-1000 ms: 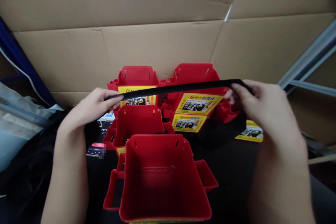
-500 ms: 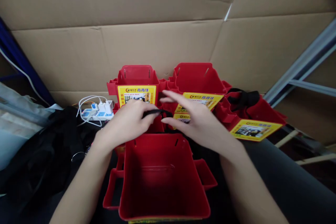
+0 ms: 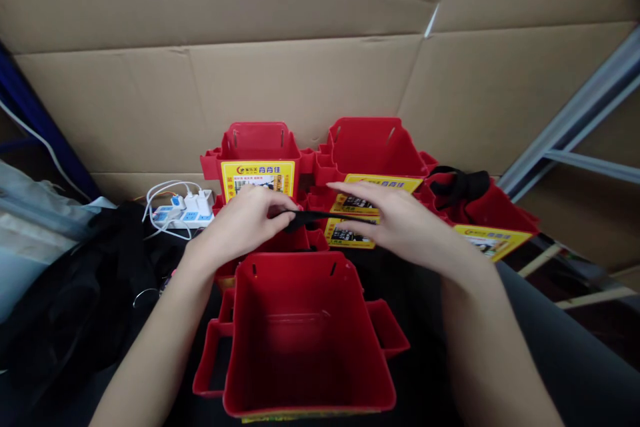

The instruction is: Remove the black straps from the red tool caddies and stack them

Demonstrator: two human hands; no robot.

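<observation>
A black strap (image 3: pixel 320 217) runs between my two hands, just above the far rim of the nearest red plastic bin (image 3: pixel 305 340). My left hand (image 3: pixel 245 223) pinches the strap's left end. My right hand (image 3: pixel 400 223) lies over the strap's right part with its fingers stretched flat; the strap's end is hidden under them. The near bin is open-topped with side pockets and two slots in its far wall. Behind it stand more red bins with yellow labels (image 3: pixel 257 177), (image 3: pixel 375 167).
Another red bin at the right (image 3: pixel 487 220) has a black strap (image 3: pixel 457 187) draped in it. A white power strip with plugs (image 3: pixel 183 210) lies at the left beside dark cloth (image 3: pixel 75 293). Cardboard sheets (image 3: pixel 300 80) form the back wall; a grey metal frame (image 3: pixel 570 140) stands at the right.
One second ago both hands held the strap stretched wide and high. They have since come together and lowered it to the near bin's far rim; the right hand slid slightly right along it.
</observation>
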